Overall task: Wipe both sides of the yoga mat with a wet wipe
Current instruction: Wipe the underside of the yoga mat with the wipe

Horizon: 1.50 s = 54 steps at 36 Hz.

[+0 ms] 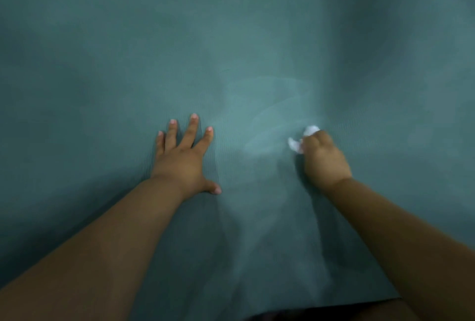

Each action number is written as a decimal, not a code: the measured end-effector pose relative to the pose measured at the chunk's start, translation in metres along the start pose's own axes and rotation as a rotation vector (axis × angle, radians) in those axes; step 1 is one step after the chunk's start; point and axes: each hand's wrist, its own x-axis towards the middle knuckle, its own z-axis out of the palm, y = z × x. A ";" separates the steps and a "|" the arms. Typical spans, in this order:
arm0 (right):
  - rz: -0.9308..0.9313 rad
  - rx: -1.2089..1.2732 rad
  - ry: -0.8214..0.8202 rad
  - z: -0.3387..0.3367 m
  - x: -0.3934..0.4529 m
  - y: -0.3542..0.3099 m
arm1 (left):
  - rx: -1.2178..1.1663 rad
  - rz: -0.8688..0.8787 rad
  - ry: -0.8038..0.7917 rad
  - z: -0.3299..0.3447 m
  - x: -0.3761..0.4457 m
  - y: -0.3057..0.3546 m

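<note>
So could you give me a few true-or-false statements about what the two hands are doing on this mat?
1. The left hand lies flat with fingers spread on the teal yoga mat. True.
2. The right hand is empty. False: it grips a crumpled white wet wipe.
3. A pale wet streak shows on the mat between the hands. True.
4. The wipe is held high above the mat. False: it sits against the mat's surface.
5. The mat is rolled up. False: it lies spread out.

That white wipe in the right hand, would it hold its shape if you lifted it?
Probably not: the crumpled white wet wipe bunches unevenly out of the right hand, so it looks floppy. It seems light, since curled fingers enclose it. Pale streaks on the teal yoga mat suggest it glides.
</note>
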 end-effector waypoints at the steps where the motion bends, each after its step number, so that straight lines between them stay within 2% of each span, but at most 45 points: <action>1: 0.083 0.031 0.061 0.002 0.000 0.009 | -0.002 0.000 0.004 0.001 0.000 0.000; 4: 0.276 0.098 0.198 0.017 -0.010 -0.006 | -0.010 0.000 0.014 0.001 0.000 0.000; 6: 0.298 0.192 0.233 0.030 -0.027 -0.040 | -0.013 -0.002 0.019 0.001 0.000 0.000; 8: 0.126 0.193 0.189 0.042 -0.051 -0.074 | -0.010 -0.003 0.027 0.002 0.000 0.000; 10: -0.073 0.210 0.053 0.050 -0.075 -0.093 | -0.006 -0.002 0.035 0.003 -0.001 0.001; 12: -0.268 0.169 -0.001 0.046 -0.086 -0.088 | 0.001 0.006 0.041 0.005 -0.004 0.001; 13: -0.349 0.144 0.036 0.043 -0.085 -0.077 | 0.005 0.014 0.044 0.007 -0.007 0.000; 14: -0.354 0.119 0.015 0.033 -0.079 -0.067 | 0.012 0.024 0.046 0.008 -0.011 0.000; 16: -0.303 -0.026 0.002 0.022 -0.063 -0.033 | 0.034 0.045 0.043 0.013 -0.021 0.001; 17: -0.207 -0.057 0.020 0.015 -0.056 -0.014 | 0.046 0.052 0.037 0.015 -0.027 0.001; 19: 0.061 0.036 0.088 0.009 -0.044 0.012 | 0.063 0.062 0.019 0.020 -0.039 0.002; 22: 0.277 0.095 0.121 0.017 -0.043 0.011 | 0.080 0.064 -0.013 0.026 -0.053 0.006; 24: 0.315 0.155 0.113 0.029 -0.054 -0.020 | 0.083 0.060 -0.038 0.030 -0.061 0.009; 25: 0.259 0.200 0.107 0.036 -0.063 -0.041 | 0.084 0.057 -0.046 0.032 -0.064 0.010; 27: 0.021 0.273 0.104 0.053 -0.090 -0.076 | 0.090 0.051 -0.040 0.036 -0.067 0.011; 29: -0.191 0.284 -0.009 0.057 -0.116 -0.096 | 0.095 0.049 -0.025 0.038 -0.069 0.011; 31: -0.376 0.186 -0.066 0.057 -0.124 -0.083 | 0.099 0.049 -0.018 0.040 -0.069 0.010; 33: -0.436 0.069 -0.077 0.043 -0.113 -0.057 | 0.095 0.044 -0.022 0.041 -0.068 0.009; 35: -0.301 0.002 -0.030 0.026 -0.095 -0.021 | 0.093 0.043 -0.030 0.041 -0.068 0.010; 38: 0.030 -0.072 0.027 0.009 -0.081 0.021 | 0.082 0.041 -0.035 0.042 -0.067 0.012; 41: 0.243 -0.056 0.037 0.011 -0.087 0.002 | 0.086 0.045 -0.038 0.042 -0.066 0.013; 42: 0.243 -0.042 0.068 0.017 -0.093 -0.016 | 0.088 0.046 -0.038 0.042 -0.066 0.013; 44: 0.038 0.033 0.143 0.034 -0.111 -0.057 | 0.087 0.048 -0.036 0.043 -0.066 0.012; 45: -0.074 0.048 0.116 0.042 -0.122 -0.075 | 0.086 0.050 -0.034 0.043 -0.066 0.012; 48: -0.263 0.207 -0.117 0.059 -0.155 -0.105 | 0.079 0.055 -0.032 0.044 -0.065 0.010; 50: -0.391 0.165 -0.131 0.059 -0.160 -0.093 | 0.071 0.058 -0.035 0.044 -0.065 0.008; 52: -0.373 0.103 -0.119 0.045 -0.147 -0.068 | 0.069 0.063 -0.033 0.044 -0.065 0.008; 54: -0.224 -0.005 -0.003 0.033 -0.127 -0.033 | 0.065 0.064 -0.035 0.044 -0.065 0.008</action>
